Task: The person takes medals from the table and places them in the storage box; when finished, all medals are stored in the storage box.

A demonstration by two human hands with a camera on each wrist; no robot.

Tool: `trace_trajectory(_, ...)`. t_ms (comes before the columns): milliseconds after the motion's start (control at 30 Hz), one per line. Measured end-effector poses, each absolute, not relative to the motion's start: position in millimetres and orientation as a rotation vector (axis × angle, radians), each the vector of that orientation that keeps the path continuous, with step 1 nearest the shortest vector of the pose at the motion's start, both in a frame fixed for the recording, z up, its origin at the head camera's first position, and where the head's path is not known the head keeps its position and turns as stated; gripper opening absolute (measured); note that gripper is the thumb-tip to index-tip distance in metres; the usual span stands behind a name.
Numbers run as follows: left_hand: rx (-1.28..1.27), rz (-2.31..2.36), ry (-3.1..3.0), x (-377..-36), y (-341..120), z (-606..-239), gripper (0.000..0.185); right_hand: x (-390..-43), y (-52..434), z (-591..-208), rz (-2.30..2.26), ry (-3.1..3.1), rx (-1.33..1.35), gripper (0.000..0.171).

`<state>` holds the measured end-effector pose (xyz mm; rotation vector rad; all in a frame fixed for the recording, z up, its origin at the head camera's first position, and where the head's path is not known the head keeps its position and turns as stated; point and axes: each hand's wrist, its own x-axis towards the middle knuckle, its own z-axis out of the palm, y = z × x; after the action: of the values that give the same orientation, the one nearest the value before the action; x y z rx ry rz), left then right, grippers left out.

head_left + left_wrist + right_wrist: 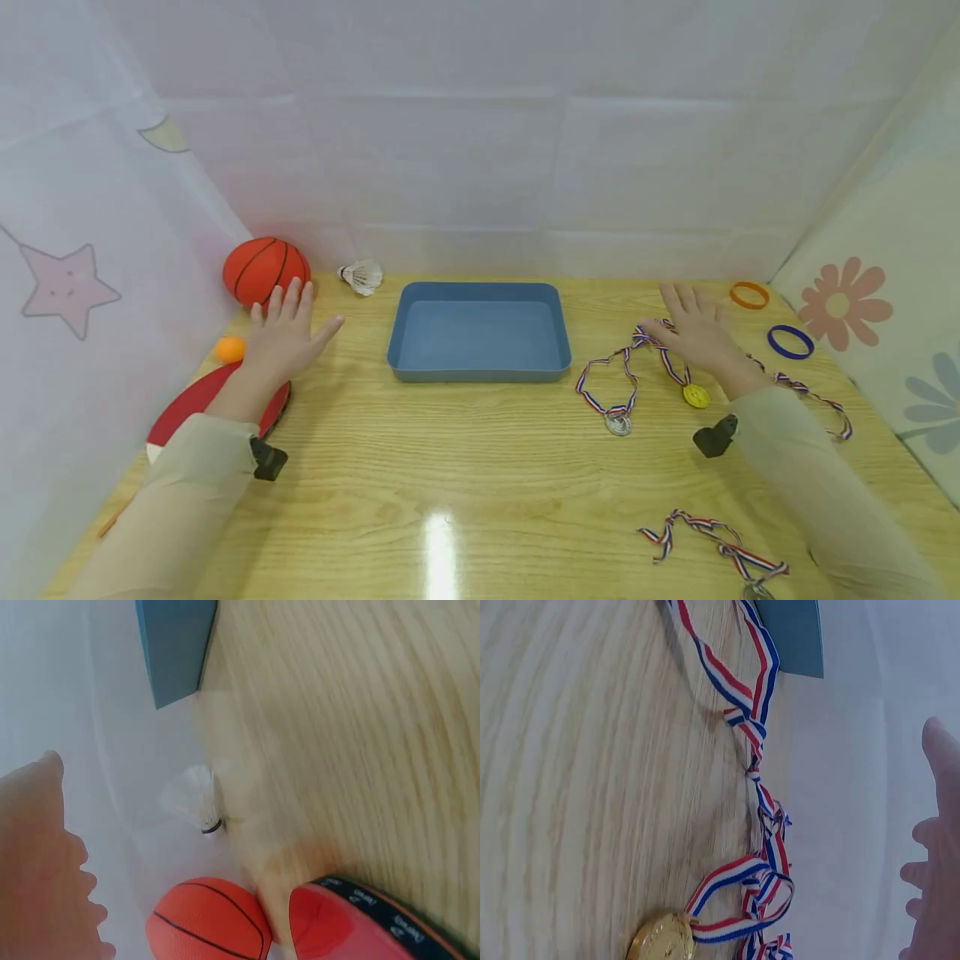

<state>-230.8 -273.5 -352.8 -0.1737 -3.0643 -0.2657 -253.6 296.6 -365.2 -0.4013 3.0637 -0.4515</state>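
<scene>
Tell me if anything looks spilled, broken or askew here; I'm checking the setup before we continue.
Nothing looks damaged or spilled. The medals' ribbons lie loosely tangled on the table, one strand under the right hand, and the blue tray sits square.

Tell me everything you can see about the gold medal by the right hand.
The gold medal is a small round yellow disc, shiny like metal, lying flat on the wooden table. A red, white and blue striped ribbon is attached to it and runs up under the right hand, whose straight fingers lie over it. A silver medal lies apart, nearer the blue tray.
</scene>
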Motion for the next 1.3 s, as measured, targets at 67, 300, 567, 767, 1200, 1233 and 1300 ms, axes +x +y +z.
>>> trace_trajectory(67, -0.203, -0.284, -3.061, -233.7, -269.8, -356.0, 0.086, -257.2, 289.9, -366.2, -0.471, 3.057, -0.439, 0.08)
trace_trajectory(300, -0.35, -0.291, -3.063, -244.2, -249.9, -367.2, 0.084, -269.1, 258.3, -369.4, -0.553, 3.005, -0.588, 0.078)
trace_trajectory(567, -0.53, -0.304, -3.108, -257.6, -225.7, -387.6, 0.079, -283.6, 224.4, -385.2, -0.616, 2.858, -0.69, 0.073)
trace_trajectory(767, -0.615, -0.333, -3.173, -259.4, -213.3, -391.1, 0.076, -285.7, 210.7, -387.3, -0.606, 2.797, -0.779, 0.068)
trace_trajectory(1200, -0.721, -0.302, -3.199, -256.2, -210.3, -394.6, 0.062, -285.2, 205.7, -390.9, -0.768, 2.638, -0.819, 0.063)
trace_trajectory(1233, -0.725, -0.298, -3.197, -255.1, -210.3, -394.2, 0.062, -284.6, 205.6, -391.0, -0.769, 2.637, -0.818, 0.062)
trace_trajectory(1300, -0.731, -0.281, -3.194, -252.8, -210.8, -393.8, 0.062, -282.6, 205.1, -390.9, -0.772, 2.633, -0.819, 0.063)
